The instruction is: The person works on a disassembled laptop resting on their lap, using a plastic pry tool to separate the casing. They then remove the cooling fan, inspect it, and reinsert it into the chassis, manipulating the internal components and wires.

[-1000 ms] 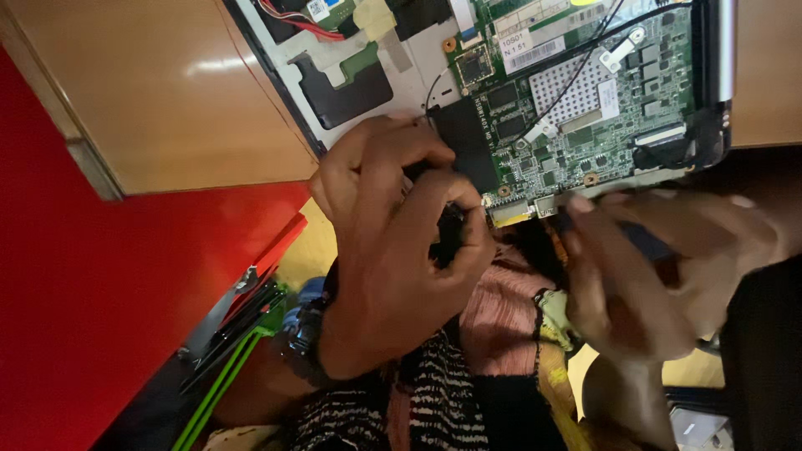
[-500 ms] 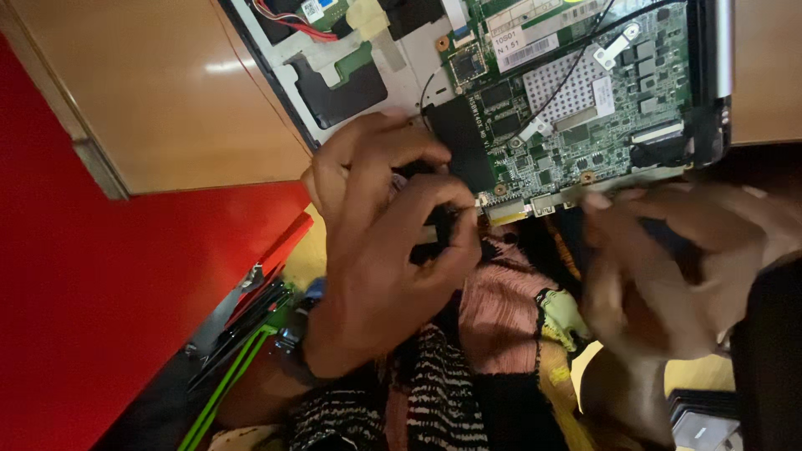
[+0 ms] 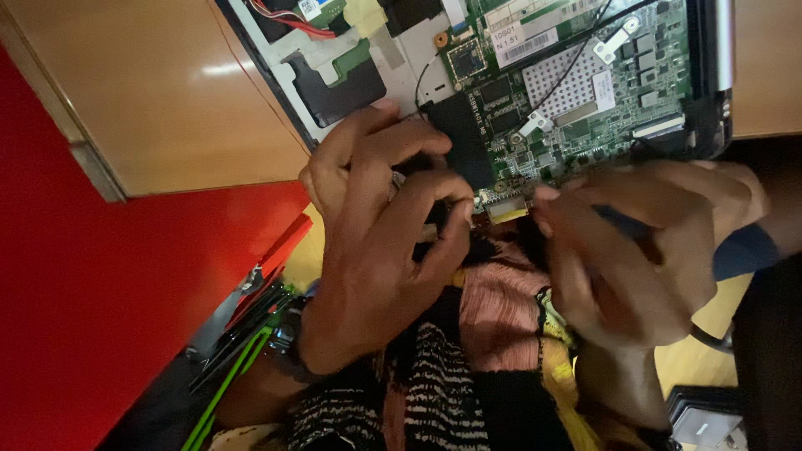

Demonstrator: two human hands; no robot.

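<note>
An opened laptop (image 3: pixel 710 75) lies at the top with its green circuit board (image 3: pixel 576 92) bare. My left hand (image 3: pixel 376 250) curls at the board's near edge, fingers closed around a small black part (image 3: pixel 434 219) that is mostly hidden. My right hand (image 3: pixel 643 250) is just to the right, below the board's corner, wrapped around a dark blue-handled tool (image 3: pixel 743 250). The tool's tip is hidden behind my fingers. A watch (image 3: pixel 284 342) sits on my left wrist.
The laptop rests on a light wooden tabletop (image 3: pixel 167 92). A red surface (image 3: pixel 83 292) fills the left. Green and black flat items (image 3: pixel 234 351) lie at lower left. Patterned cloth (image 3: pixel 493 317) covers my lap. A black block (image 3: pixel 702 418) is at bottom right.
My left fingers have stayed wrapped on the black part at the board's edge. My right hand has shifted slightly and closed tighter around the tool.
</note>
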